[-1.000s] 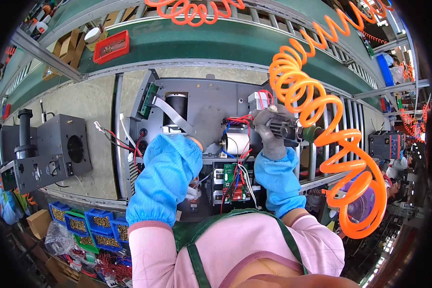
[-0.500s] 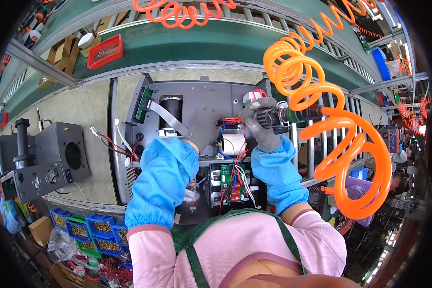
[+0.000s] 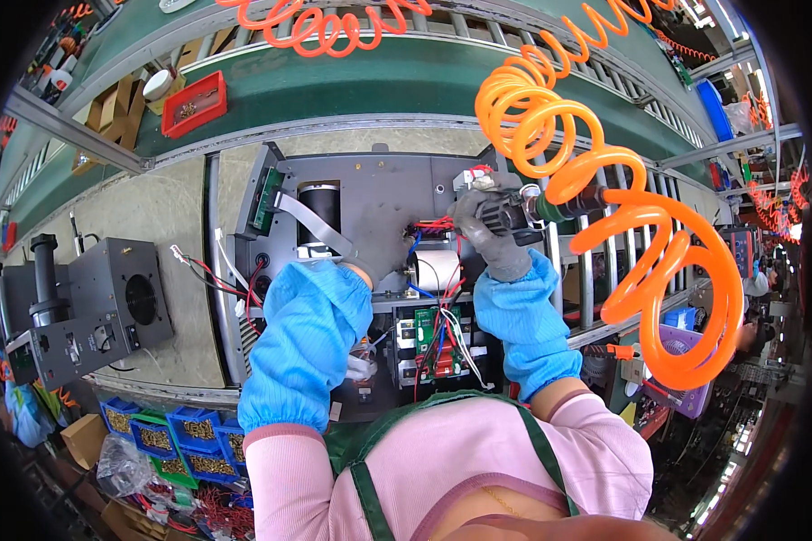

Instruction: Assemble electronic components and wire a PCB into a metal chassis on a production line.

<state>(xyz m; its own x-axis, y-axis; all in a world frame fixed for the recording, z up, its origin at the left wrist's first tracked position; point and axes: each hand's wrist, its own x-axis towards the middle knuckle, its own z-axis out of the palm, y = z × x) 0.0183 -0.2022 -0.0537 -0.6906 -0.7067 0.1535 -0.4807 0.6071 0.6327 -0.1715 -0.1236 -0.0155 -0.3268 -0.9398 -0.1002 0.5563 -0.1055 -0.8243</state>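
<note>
Head view, bench work, both hands gloved in grey and cuffed by blue sleeve covers. Right hand (image 3: 487, 234) curled round a dark air-powered hand tool (image 3: 507, 215), fingers closed over its ribbed body; an orange coiled air hose (image 3: 695, 371) loops off to the right from the tool's rear fitting. Tool sits over the right end of the open dark-grey sheet-metal chassis (image 3: 397, 185), just beside a white connector block (image 3: 469, 178). Whether its working end touches metal: cannot tell.

Left hand (image 3: 381, 260) low over the middle of the chassis panel (grey glove on grey metal, outline poor); how far its fingers are spread, and whether they grip anything, cannot be told. A flat grey ribbon cable (image 3: 311, 221) runs from the green circuit board (image 3: 263, 207) on the chassis's left flap to near that hand, passing a black cylinder (image 3: 319, 206).

Between the hands: a white-wrapped cylinder (image 3: 438, 270) with red wires (image 3: 437, 224) bunched above it. Nearer the body, a second circuit board (image 3: 429, 335), green and red, crossed by loose leads. Left of the chassis, well apart, stands another dark-grey housing (image 3: 140, 293) with a round fan opening
</note>
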